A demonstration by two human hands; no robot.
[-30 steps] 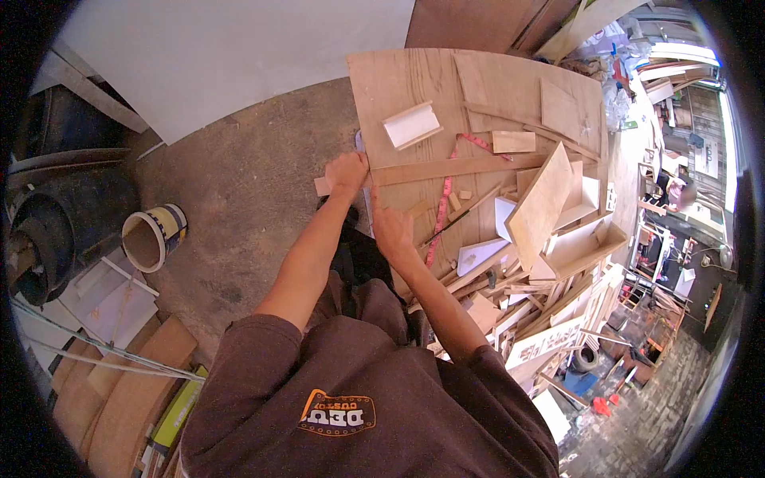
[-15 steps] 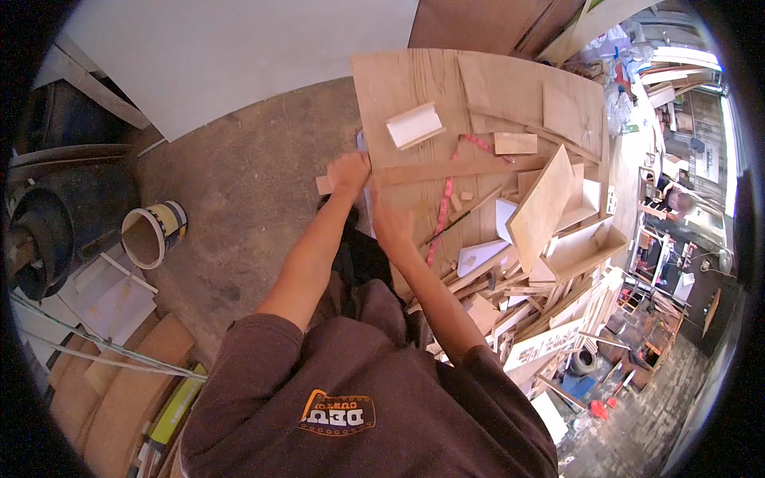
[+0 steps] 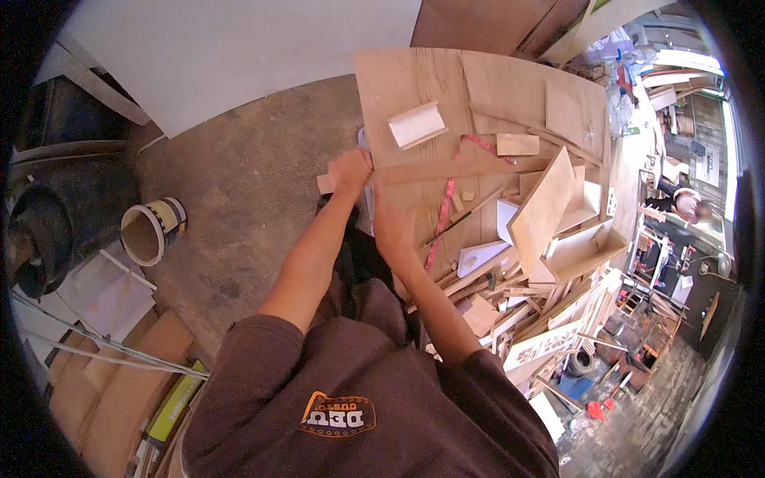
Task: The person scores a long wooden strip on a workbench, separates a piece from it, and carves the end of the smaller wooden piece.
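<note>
A long flat wooden strip (image 3: 454,169) lies across the plywood tabletop (image 3: 390,88), its left end jutting past the table's edge. My left hand (image 3: 351,169) is closed around the strip right at that edge. Just nearer to me, my right hand (image 3: 393,231) is over the tabletop, one finger or thumb reaching towards the strip; its other fingers are blurred, and whether it holds anything is unclear. A pink measuring tape (image 3: 447,199) winds over the board and passes by the strip. To the right of my right hand lies a thin dark stick (image 3: 438,237), perhaps a pencil.
A small white-faced wooden piece (image 3: 416,126) and a wood block (image 3: 517,144) lie on the table. An open wooden box (image 3: 586,248) and heaped offcuts crowd the right. A bucket (image 3: 154,232) stands on the floor at left. Another person (image 3: 687,203) is in the far right background.
My left hand keeps its grip on the strip, hardly moving. My right hand has shifted only slightly. The person in the right background has come further into view.
</note>
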